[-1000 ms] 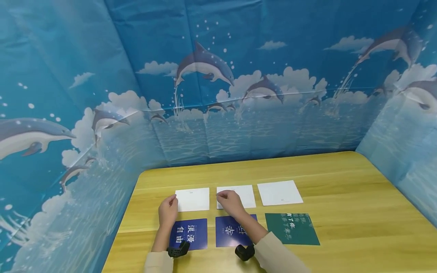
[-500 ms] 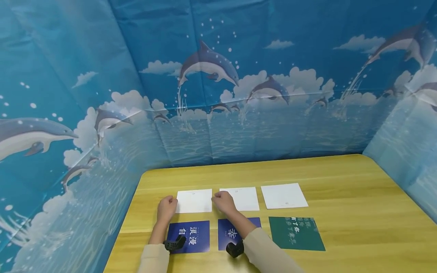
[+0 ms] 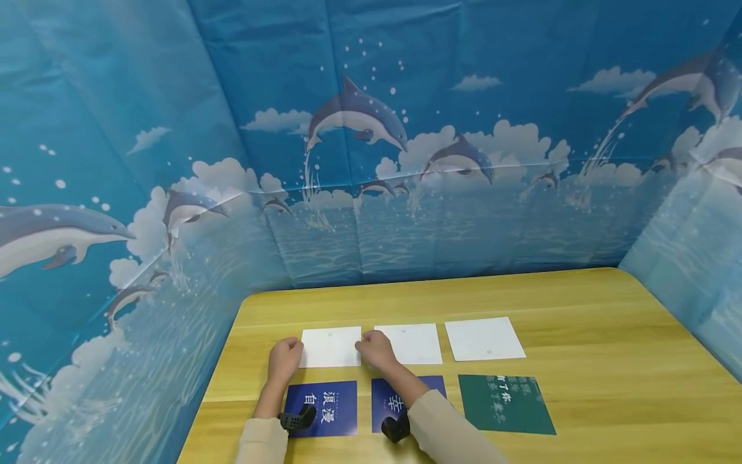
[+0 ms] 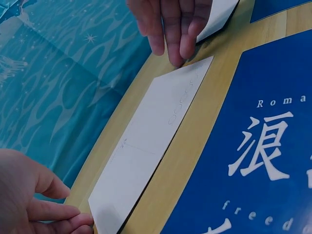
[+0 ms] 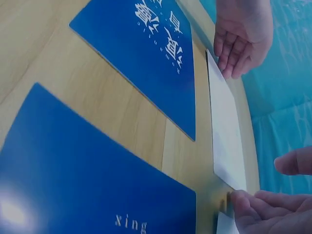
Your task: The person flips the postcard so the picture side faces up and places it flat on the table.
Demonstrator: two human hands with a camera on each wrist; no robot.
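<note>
The leftmost white card lies on the table between my two hands. My left hand has its fingertips right at the card's left edge. At the opposite edge are the fingertips of my right hand, in the gap before the middle white card. In the left wrist view, the left hand shows fairly straight fingers, thumb apart. The right wrist view shows the right hand with fingers extended and thumb raised. Nearer me lies a blue card with white characters, partly covered by the left wrist camera.
A third white card completes the back row. In front of the right arm's side lie a second blue card, partly hidden by that arm, and a green card. A dolphin-printed curtain borders the yellow wooden table.
My right hand has shifted left, from the middle white card to the leftmost card's right edge. My left hand has slid slightly down along the left edge. The head view has tilted a little.
</note>
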